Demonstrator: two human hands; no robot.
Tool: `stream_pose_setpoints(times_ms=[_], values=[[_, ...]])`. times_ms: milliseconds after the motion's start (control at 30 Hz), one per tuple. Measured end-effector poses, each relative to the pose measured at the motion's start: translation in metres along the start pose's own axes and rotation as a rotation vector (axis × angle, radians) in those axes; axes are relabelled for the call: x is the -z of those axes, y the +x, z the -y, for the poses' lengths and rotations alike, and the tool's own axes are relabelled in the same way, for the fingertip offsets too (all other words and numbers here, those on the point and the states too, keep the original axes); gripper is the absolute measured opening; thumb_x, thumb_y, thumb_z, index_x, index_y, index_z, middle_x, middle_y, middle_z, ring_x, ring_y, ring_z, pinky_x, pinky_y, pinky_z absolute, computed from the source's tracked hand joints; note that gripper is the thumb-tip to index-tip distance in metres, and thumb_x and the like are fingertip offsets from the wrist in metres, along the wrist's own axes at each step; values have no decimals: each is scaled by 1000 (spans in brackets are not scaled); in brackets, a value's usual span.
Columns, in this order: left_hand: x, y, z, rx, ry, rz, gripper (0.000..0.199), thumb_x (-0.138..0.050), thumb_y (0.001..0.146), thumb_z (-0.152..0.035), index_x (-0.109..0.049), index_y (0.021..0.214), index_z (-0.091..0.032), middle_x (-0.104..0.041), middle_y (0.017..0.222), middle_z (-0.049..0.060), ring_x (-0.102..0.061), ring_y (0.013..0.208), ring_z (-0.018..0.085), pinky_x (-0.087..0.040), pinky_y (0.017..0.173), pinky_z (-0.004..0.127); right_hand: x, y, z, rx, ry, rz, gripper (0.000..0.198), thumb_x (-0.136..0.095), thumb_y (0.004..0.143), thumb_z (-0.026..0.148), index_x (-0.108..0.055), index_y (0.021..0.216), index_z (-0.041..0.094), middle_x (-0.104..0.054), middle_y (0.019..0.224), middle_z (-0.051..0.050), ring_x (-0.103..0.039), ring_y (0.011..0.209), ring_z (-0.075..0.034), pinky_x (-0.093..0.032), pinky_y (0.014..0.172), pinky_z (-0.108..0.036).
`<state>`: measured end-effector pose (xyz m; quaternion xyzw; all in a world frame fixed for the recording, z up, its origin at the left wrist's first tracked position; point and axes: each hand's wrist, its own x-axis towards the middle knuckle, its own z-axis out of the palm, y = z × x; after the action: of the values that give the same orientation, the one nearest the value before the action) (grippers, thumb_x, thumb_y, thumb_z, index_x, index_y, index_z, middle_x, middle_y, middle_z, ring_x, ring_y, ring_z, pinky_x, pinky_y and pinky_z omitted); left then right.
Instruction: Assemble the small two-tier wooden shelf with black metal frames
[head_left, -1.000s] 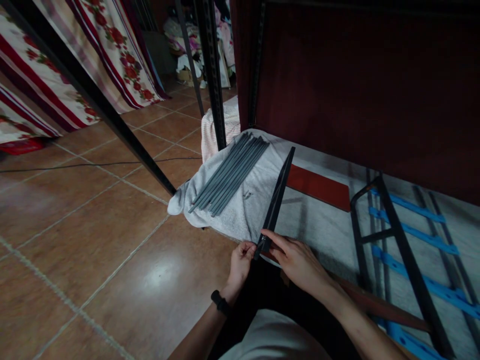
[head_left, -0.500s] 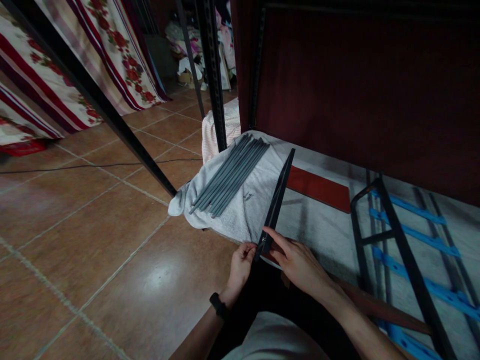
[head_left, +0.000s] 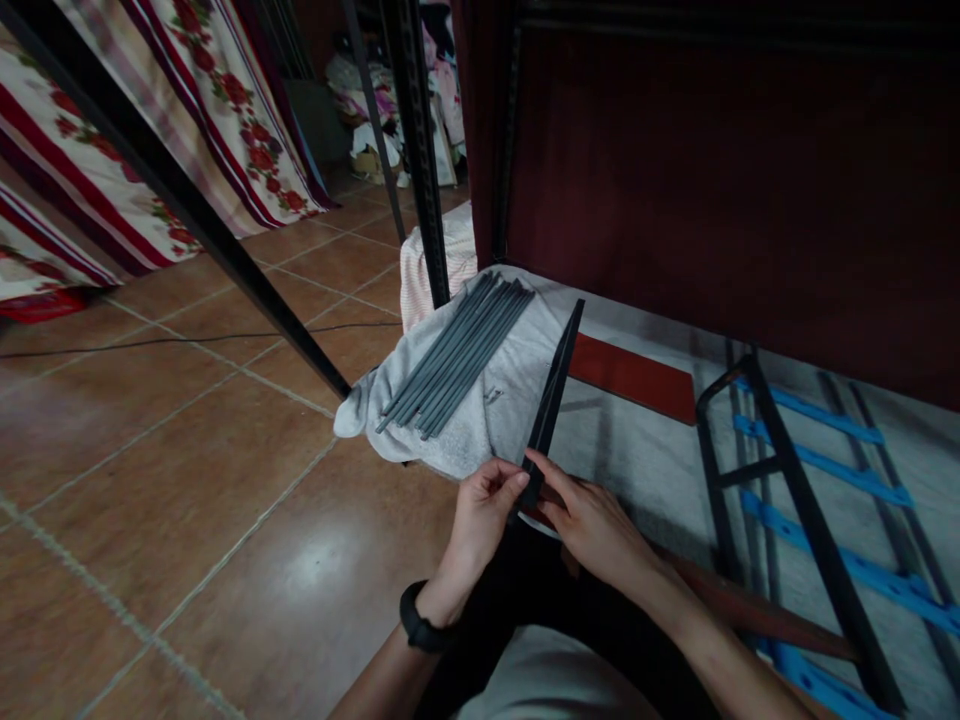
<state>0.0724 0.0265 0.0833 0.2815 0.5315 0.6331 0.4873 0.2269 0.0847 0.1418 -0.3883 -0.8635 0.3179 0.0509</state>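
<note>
A narrow black metal bar stands slanting away from my lap, its far tip over the pale cloth. My right hand grips it near the lower end, index finger laid along the side. At that same end, the thumb and fingers of my left hand are pinched together against the bar's left side. Whatever is between those fingertips is too small or hidden to make out. Beyond the hands, several thin grey rods lie side by side on the cloth.
A reddish-brown board lies right of the bar. Further right is a black tubular frame with blue slats near it. A black post slants down at left. Behind stands a dark red panel; a cable crosses the tiled floor.
My left hand has moved up along the lower end of the bar, with its thumb now pressed nearer the bar's face. My right hand keeps its hold; the view has shifted slightly.
</note>
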Motion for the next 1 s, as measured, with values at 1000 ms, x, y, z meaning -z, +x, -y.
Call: stream_pose_setpoints(times_ms=[1000], values=[[15, 4, -2, -334, 359, 190, 20, -58, 100, -36, -65, 89, -20, -62, 84, 1, -58, 80, 15, -45, 75, 26, 15, -19, 9, -75, -178, 20, 21, -46, 107, 26, -66, 113, 25, -79, 109, -3, -75, 102, -25, -50, 83, -35]])
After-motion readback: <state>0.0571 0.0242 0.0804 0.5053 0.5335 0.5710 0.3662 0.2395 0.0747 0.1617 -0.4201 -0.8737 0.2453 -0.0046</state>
